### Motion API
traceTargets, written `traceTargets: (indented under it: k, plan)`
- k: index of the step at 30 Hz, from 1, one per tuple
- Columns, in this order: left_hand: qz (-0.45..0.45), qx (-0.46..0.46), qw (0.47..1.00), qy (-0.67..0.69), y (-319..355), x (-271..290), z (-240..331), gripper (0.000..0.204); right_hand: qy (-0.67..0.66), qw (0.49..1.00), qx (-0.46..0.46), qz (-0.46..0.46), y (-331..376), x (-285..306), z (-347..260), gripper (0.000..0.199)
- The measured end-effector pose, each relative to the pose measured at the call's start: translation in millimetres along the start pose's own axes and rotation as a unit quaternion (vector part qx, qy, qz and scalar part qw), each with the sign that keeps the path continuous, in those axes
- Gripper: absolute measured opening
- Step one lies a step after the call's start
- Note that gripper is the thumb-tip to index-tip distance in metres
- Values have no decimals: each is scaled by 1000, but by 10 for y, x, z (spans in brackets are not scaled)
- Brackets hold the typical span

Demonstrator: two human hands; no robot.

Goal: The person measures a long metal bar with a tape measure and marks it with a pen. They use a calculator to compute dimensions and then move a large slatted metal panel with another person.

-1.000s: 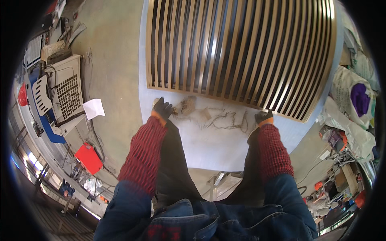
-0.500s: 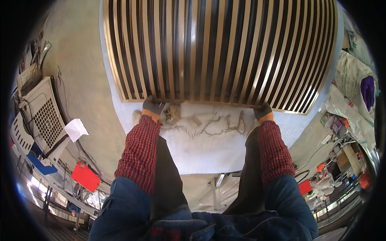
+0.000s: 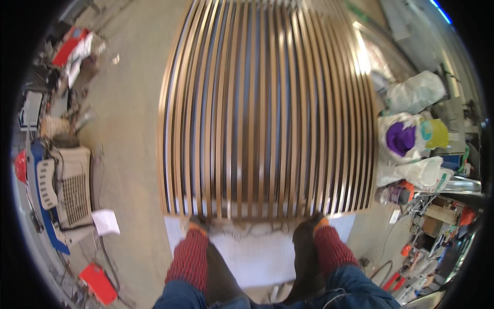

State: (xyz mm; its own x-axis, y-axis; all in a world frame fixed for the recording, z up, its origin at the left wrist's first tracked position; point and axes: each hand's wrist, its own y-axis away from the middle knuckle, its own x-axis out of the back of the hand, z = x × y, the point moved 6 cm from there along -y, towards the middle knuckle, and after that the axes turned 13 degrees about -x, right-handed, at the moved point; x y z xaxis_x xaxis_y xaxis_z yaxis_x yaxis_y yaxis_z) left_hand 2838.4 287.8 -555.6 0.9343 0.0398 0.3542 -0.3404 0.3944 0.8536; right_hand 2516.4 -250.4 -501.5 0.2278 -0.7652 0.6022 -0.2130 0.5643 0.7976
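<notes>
A long panel of parallel bronze-coloured slats [image 3: 263, 118] stretches away from me, with darker gaps between the slats. My left hand [image 3: 199, 223], in a dark glove with an orange cuff, is closed on the left part of its near edge. At the right part of that edge, my right hand [image 3: 318, 221] grips it too, in a matching glove. The fingers of both hands are partly hidden under the panel and blurred. Beneath the near end lies a white sheet [image 3: 252, 262], which shows through some gaps.
On the left stand a beige and blue slotted machine casing [image 3: 77, 190], a white paper [image 3: 106, 222] and a red box [image 3: 99, 282]. White sacks [image 3: 416, 92], a purple item [image 3: 401, 138] and cluttered tools line the right side. Dark cables [image 3: 107, 257] run along the floor at left.
My view has swung toward the far end, showing more of the panel. The near edge seems raised, and the white sheet now shows through the gaps. Both hands keep their hold on it.
</notes>
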Motion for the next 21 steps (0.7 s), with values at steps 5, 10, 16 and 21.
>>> traceTargets:
  k: [5,10,16,21]
  plan:
    - [237,-23,922,306,723,504,157,33,-87,995,-4,-48,644,457,-447,51]
    - [309,-62,878,361,985,727,8,40,-50,996,21,-67,499,224,-435,56]
    - [407,-216,842,280,1515,1231,135,22,-784,587,-129,-155,726,141,-412,25]
    - [251,-184,495,811,2216,1619,192,39,-448,890,-27,75,1443,673,-543,32]
